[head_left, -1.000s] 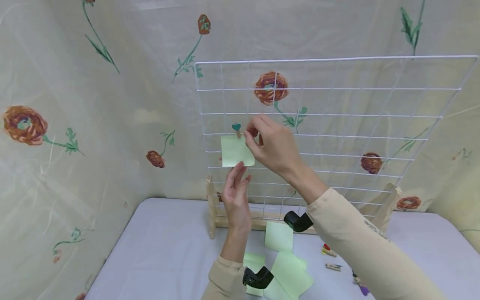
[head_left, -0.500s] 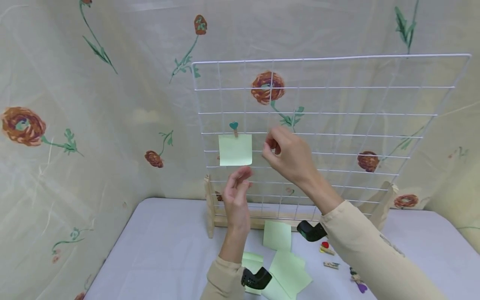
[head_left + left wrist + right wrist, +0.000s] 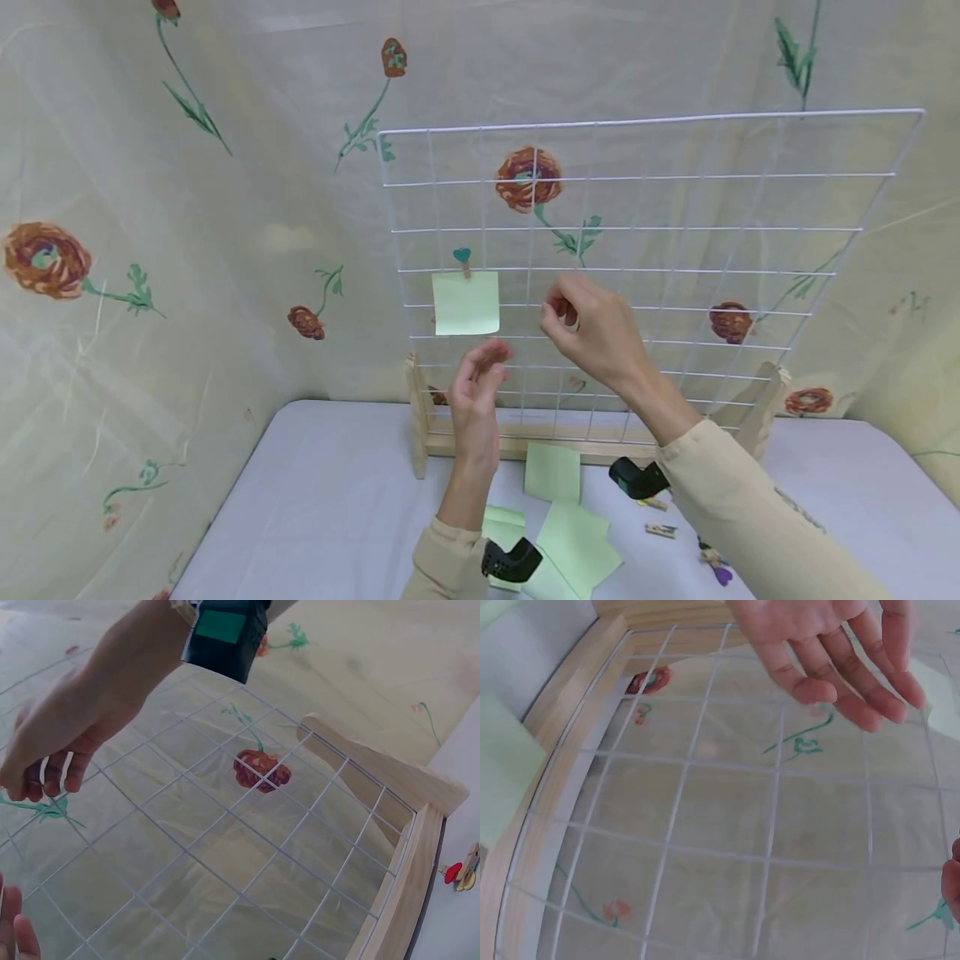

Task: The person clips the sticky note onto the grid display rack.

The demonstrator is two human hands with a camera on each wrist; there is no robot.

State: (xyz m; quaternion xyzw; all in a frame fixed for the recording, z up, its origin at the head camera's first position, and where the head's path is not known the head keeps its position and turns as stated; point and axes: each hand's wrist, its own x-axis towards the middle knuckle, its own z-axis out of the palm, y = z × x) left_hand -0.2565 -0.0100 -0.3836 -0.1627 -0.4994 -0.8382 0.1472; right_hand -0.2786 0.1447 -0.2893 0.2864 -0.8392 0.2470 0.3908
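A pale green square sticky note (image 3: 466, 304) hangs on the white wire grid (image 3: 647, 227), clipped at its top by a clothespin with a teal heart (image 3: 462, 257). Just below the note my left hand (image 3: 477, 400) is raised, fingers relaxed and slightly bent, holding nothing. In the right wrist view that hand (image 3: 832, 656) shows its palm and hanging fingers. To the right of the note, in front of the grid, my right hand (image 3: 596, 333) has loosely curled fingers with nothing between them. The left wrist view shows the same hand (image 3: 71, 739) with gaps between its fingers.
Several green sticky notes (image 3: 573, 542) lie on the white table in front of the grid's wooden stand (image 3: 517, 448). Small clothespins (image 3: 661, 531) lie to their right, one with a purple heart (image 3: 722, 576). A flower-patterned cloth (image 3: 225, 333) hangs behind.
My right hand has left the clothespin and note and moved right and slightly down. My left hand has let go of the note's lower edge and dropped slightly. The note stays clipped.
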